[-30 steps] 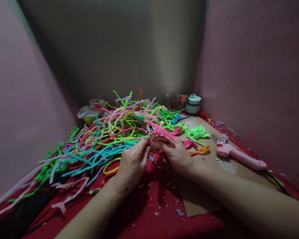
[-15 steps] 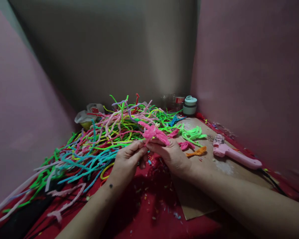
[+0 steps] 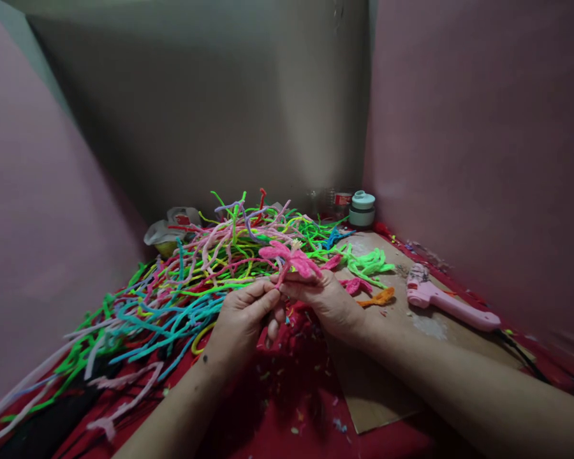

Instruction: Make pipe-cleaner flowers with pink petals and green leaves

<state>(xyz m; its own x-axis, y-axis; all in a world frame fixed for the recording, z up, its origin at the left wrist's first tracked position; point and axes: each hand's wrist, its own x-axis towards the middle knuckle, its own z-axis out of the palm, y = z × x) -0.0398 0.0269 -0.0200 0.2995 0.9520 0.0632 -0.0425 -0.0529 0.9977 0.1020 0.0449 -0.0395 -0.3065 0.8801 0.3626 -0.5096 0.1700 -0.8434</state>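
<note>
A pink pipe-cleaner flower [image 3: 296,260] with pale stamens at its middle is held up between both hands, in front of a heap of pipe cleaners [image 3: 205,255]. My left hand [image 3: 251,309] pinches the flower's lower end between thumb and fingers. Close against it, my right hand [image 3: 328,301] grips the base just under the petals. The fingertips of the two hands nearly meet and partly hide the flower's lower end.
Right of my hands, a cardboard sheet [image 3: 377,389] bears a pink glue gun [image 3: 449,303], green pipe-cleaner pieces [image 3: 370,260] and an orange piece [image 3: 380,297]. A light-blue bottle [image 3: 362,209] stands at the back. Scraps dot the red cloth [image 3: 277,408].
The flower has turned a little, so its petals spread wider and a pink strand below them shows more. Fingers of my left hand have loosened slightly. The camera view has shifted a little.
</note>
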